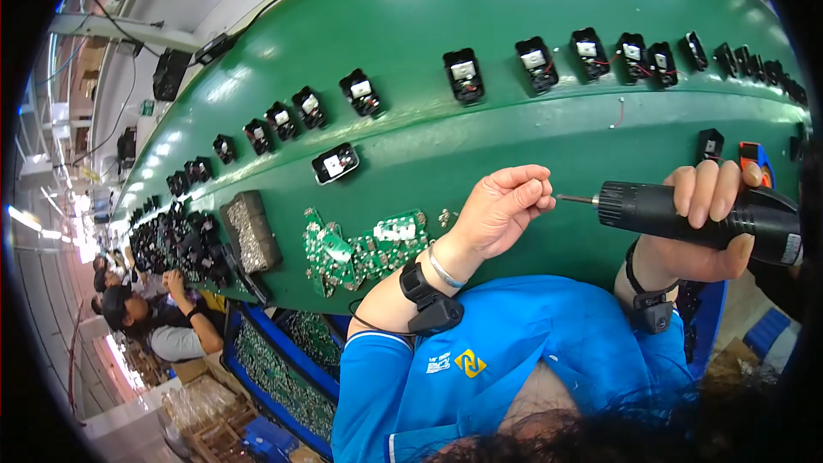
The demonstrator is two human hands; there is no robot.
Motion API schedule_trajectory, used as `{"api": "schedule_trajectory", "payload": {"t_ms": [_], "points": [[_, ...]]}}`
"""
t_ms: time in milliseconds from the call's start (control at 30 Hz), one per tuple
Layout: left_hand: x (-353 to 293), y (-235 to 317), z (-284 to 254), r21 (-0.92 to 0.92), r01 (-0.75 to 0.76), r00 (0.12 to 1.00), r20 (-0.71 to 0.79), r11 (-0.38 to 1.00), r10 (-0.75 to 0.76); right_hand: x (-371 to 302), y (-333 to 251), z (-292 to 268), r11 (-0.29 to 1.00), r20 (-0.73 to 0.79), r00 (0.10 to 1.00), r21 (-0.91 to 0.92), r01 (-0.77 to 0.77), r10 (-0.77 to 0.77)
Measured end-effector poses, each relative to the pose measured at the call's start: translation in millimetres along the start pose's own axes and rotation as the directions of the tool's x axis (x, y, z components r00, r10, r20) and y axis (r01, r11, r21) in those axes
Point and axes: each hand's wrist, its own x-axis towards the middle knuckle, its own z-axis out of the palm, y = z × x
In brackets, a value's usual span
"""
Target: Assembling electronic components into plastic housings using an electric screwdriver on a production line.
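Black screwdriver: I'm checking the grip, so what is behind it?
The right hand, its fingers curled over from the far edge; the black screwdriver covers most of the palm.

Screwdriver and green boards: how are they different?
The screwdriver is black, thick and rounded, with a thin metal tip; the boards are green and flat. The screwdriver is one big thing, while the boards are many smaller pieces. The right hand holds the screwdriver, but the boards lie in a heap on the table.
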Motion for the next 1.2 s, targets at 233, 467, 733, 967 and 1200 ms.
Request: {"api": "schedule_trajectory", "payload": {"t_ms": [233,467,733,967,1200], "points": [[17,-20,20,-0.187,0.171,0.985,0.067,0.967,-0.161,0,-19,-12,0.997,-0.046,0.998,-0.066,0.046,-0.050],[28,-35,23,-0.171,0.167,0.982,0.117,0.971,-0.148,1,-26,-18,0.992,-0.079,0.993,-0.098,0.077,-0.085],[34,-43,44,-0.124,0.153,0.986,0.082,0.980,-0.144,-1,-37,-20,0.978,-0.091,0.990,-0.191,0.086,-0.105],[51,-50,60,0.006,0.029,1.000,0.005,1.000,-0.029,3,-41,-27,0.931,0.040,0.970,-0.271,0.243,-0.241],[96,-43,68,0.380,-0.006,0.989,0.136,0.925,-0.050,30,-55,-54,0.946,-0.201,0.947,-0.257,0.196,-0.251]]}}
